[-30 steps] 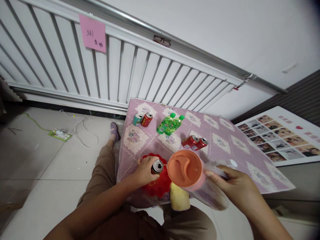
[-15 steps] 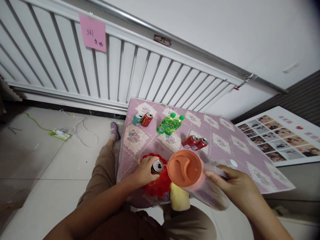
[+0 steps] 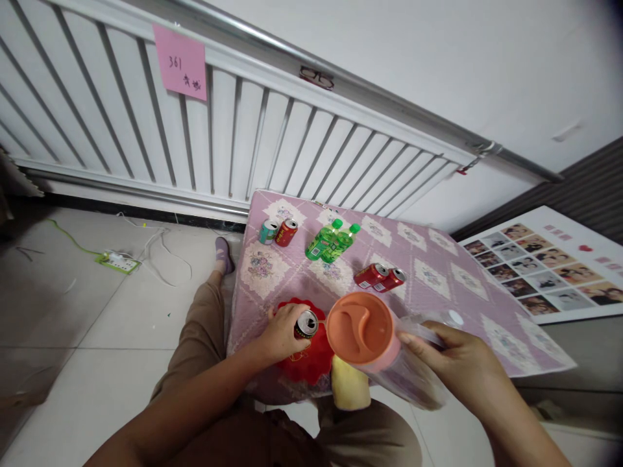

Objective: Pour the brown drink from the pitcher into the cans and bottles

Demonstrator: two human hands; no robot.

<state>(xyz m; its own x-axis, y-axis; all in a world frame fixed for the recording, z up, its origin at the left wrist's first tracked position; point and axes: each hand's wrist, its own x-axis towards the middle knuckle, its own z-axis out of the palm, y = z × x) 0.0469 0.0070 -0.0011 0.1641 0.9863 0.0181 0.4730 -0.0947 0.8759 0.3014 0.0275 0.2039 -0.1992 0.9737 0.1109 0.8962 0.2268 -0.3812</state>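
My left hand (image 3: 285, 332) is wrapped round an opened dark can (image 3: 306, 323) over a red scalloped mat (image 3: 311, 363). My right hand (image 3: 445, 353) grips the handle of a clear pitcher (image 3: 409, 376) with an orange lid (image 3: 360, 327). The pitcher is tilted toward the can, its lid edge close to the can's top. A thin stream seems to run between them. Below the lid lies a yellow cloth (image 3: 350, 384) at the table's near edge.
On the pink patterned tablecloth (image 3: 457, 285) stand a teal can (image 3: 268, 232), a red can (image 3: 287, 233), two green bottles (image 3: 318, 243) (image 3: 344, 244) and two more red cans (image 3: 370, 275) (image 3: 390, 280). A white radiator (image 3: 282, 143) runs behind.
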